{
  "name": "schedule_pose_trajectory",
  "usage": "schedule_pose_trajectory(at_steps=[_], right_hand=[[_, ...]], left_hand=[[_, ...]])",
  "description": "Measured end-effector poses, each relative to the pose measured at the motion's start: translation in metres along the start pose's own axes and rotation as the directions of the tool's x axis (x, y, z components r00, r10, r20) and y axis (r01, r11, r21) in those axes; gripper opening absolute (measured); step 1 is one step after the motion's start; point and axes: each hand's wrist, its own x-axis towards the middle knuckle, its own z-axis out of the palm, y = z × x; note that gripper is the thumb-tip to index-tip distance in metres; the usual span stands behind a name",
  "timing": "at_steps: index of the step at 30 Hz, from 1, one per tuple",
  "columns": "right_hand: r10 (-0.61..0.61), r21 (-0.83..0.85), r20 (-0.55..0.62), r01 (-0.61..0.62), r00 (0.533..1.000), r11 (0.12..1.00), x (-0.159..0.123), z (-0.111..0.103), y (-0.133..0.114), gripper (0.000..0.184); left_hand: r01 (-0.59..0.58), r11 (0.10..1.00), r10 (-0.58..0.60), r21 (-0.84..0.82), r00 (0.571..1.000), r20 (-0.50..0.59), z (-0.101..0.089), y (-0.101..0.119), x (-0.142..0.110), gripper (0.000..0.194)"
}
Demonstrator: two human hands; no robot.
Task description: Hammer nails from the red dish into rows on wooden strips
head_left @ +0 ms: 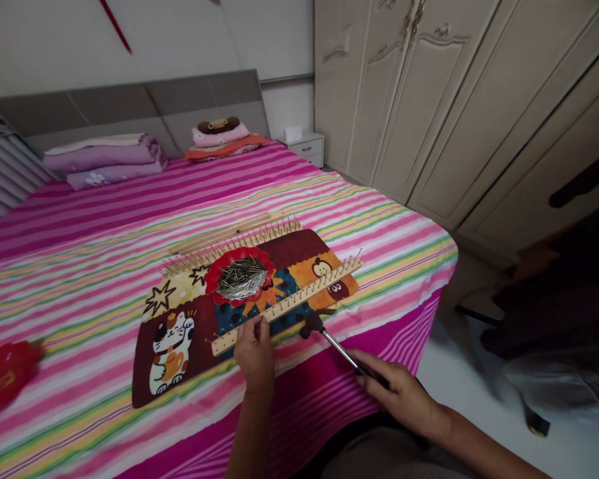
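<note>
Wooden strip (292,303) lies across the mat (199,362), left hand (253,338) curled at its near edge with a hold I can't make out, right hand (397,392) wrapped round the hammer (340,348), so nailing seems underway, the next blow needing aim well clear of the left!

On our striped bed (399,233) we had a patterned mat (299,246), folded purple bedding (104,158), a pink-and-orange pile (222,137) and a red object (4,376).
</note>
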Motion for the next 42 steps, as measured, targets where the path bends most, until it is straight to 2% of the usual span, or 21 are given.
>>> schedule_pose_trajectory(at_steps=[5,10,14,18,22,26,29,32,34,36,38,40,42], right_hand=[[-0.180,-0.108,0.036,0.183,0.983,0.977,0.032,0.000,-0.045,0.044],[-0.361,-0.253,0.035,0.357,0.932,0.899,0.061,0.009,-0.066,0.046],[-0.330,-0.384,0.139,0.357,0.934,0.852,0.066,0.011,-0.071,0.048],[-0.295,-0.324,0.141,0.326,0.945,0.888,0.053,0.004,-0.070,0.049],[-0.227,-0.193,0.101,0.243,0.969,0.951,0.026,-0.005,-0.047,0.048],[-0.062,-0.176,0.099,0.078,0.993,0.981,0.003,-0.004,0.002,0.046],[0.033,-0.182,0.093,-0.016,0.995,0.983,-0.006,0.000,0.038,0.044],[0.095,-0.124,0.063,-0.087,0.993,0.988,-0.006,0.003,0.055,0.044],[0.113,-0.074,0.038,-0.110,0.993,0.991,-0.004,0.004,0.058,0.044],[0.121,-0.039,0.025,-0.120,0.992,0.992,-0.002,0.005,0.058,0.044],[0.126,-0.017,0.021,-0.126,0.992,0.992,-0.001,0.006,0.058,0.044],[0.137,0.000,0.023,-0.137,0.990,0.991,-0.001,0.007,0.059,0.044],[0.150,0.010,0.024,-0.150,0.988,0.989,-0.002,0.007,0.059,0.044]], left_hand=[[-0.031,0.999,0.031,0.031,0.999,0.008,0.001,-0.003,0.000,0.019],[-0.110,0.993,0.110,0.051,0.994,0.003,0.003,-0.006,-0.002,0.018],[-0.144,0.986,0.146,0.089,0.989,-0.015,0.004,-0.010,-0.004,0.017],[-0.146,0.986,0.147,0.077,0.989,-0.013,0.005,-0.012,-0.003,0.016],[-0.131,0.991,0.131,0.021,0.991,-0.022,0.007,-0.013,-0.003,0.019],[-0.049,0.997,0.050,-0.059,0.999,0.005,0.000,-0.009,-0.004,0.023],[-0.032,0.998,0.031,-0.046,0.999,-0.017,-0.015,0.002,0.009,0.026],[-0.108,0.983,0.114,0.147,0.993,-0.033,-0.028,0.018,0.043,0.024],[-0.123,0.941,0.102,0.316,0.991,0.084,-0.030,0.026,0.069,0.023],[-0.134,0.874,0.023,0.468,0.972,0.235,-0.024,0.031,0.091,0.023],[-0.128,0.812,-0.083,0.569,0.940,0.330,-0.014,0.032,0.107,0.023],[-0.101,0.780,-0.161,0.617,0.921,0.354,-0.003,0.030,0.115,0.023],[-0.083,0.779,-0.186,0.621,0.916,0.356,0.004,0.026,0.118,0.023]])
